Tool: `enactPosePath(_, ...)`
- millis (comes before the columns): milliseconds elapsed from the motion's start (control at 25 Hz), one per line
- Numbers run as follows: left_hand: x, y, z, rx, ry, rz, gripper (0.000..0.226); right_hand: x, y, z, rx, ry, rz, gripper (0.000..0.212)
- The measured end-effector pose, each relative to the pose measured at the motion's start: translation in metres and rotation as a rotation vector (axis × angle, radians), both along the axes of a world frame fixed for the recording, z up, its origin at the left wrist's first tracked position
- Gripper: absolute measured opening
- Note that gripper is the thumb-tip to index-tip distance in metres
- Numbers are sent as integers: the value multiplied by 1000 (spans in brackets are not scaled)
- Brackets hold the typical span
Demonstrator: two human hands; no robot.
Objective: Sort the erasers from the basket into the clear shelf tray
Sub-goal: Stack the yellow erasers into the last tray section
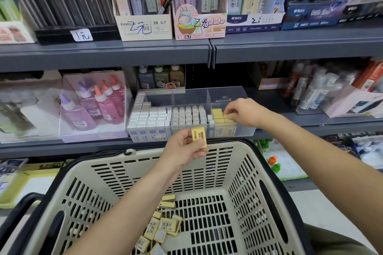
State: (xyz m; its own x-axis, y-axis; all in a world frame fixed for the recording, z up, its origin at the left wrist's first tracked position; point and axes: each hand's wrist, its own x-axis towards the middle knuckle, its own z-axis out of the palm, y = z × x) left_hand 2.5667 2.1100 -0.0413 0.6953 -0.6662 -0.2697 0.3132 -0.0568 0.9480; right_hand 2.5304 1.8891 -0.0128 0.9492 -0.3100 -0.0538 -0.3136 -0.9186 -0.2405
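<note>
A beige slotted basket (pixel 244 172) sits below the shelf, with several yellow erasers (pixel 163 225) lying loose on its floor. My left hand (pixel 184 151) is raised over the basket's far rim and pinches one yellow eraser (pixel 199 136) upright. The clear shelf tray (pixel 228 94) has three compartments: white erasers (pixel 149 118) on the left, round-topped white ones (pixel 188 115) in the middle, yellow erasers (pixel 219 117) on the right. My right hand (pixel 246 112) reaches into the right compartment, its fingertips curled on a yellow eraser (pixel 228 119) among the rows.
Pink and purple glue bottles (pixel 97 107) stand in a display box left of the tray. White bottles (pixel 310 93) and a pink box (pixel 350 103) lie to the right. Pencil-lead boxes (pixel 145 27) fill the shelf above. The grey shelf edge (pixel 83 147) runs just beyond the basket.
</note>
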Motion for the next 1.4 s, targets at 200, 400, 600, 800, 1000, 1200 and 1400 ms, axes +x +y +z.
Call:
enactPosePath(200, 2, -3, 3, 3, -62, -14, 22, -3, 5, 1, -71, 64, 40, 29)
enactPosePath(400, -1, -13, 6, 64, -252, -17, 21, -24, 45, 21, 303, -285, -1, 39)
enactPosePath(600, -9, -26, 9, 29, -373, -63, 23, -35, 57, 26, 505, -184, -46, 7)
enactPosePath(800, -3, -26, 5, 82, -314, 13, 23, -44, 40, 28, 700, -193, -23, 14)
enactPosePath(1000, 7, -22, 3, 174, -535, 68, 22, -31, 11, 34, 497, -326, -155, 6)
enactPosePath(1200, 14, 0, -13, 340, -803, 107, 21, -7, -12, 16, 7, -269, -167, 21)
enactPosePath(1400, 20, 3, -16, 309, -780, 127, 21, -5, -13, 15, 204, -351, -254, 17)
